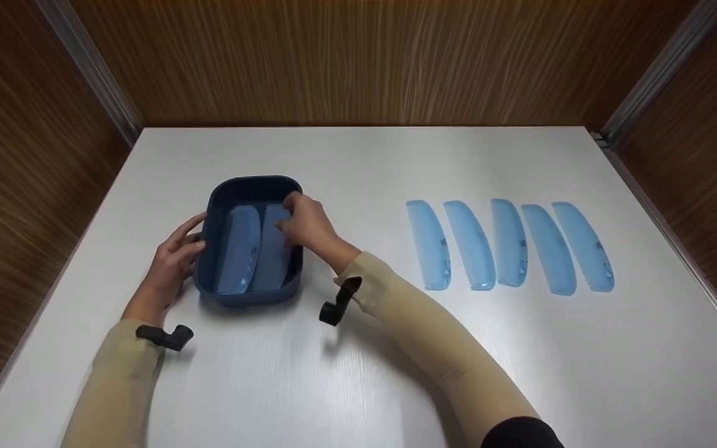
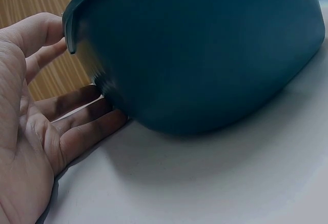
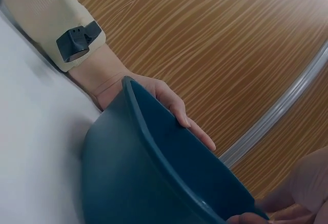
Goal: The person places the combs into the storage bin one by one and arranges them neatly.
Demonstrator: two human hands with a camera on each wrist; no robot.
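While the left hand [image 1: 172, 264] rests open-fingered against the tub's [image 1: 209, 214] nine o'clock wall, right hand [image 1: 305, 224] at two o'clock pinching a comb [image 1: 271, 252] inside, five combs [image 1: 508, 246] rowed well right on the table [image 1: 358, 373].

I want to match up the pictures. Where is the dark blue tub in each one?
Head view: the dark blue tub sits left of centre on the white table, between both hands.
Left wrist view: its outer wall fills the upper right.
Right wrist view: its rim and wall fill the bottom middle.
Shared landmark: the left hand resting against the tub's side.
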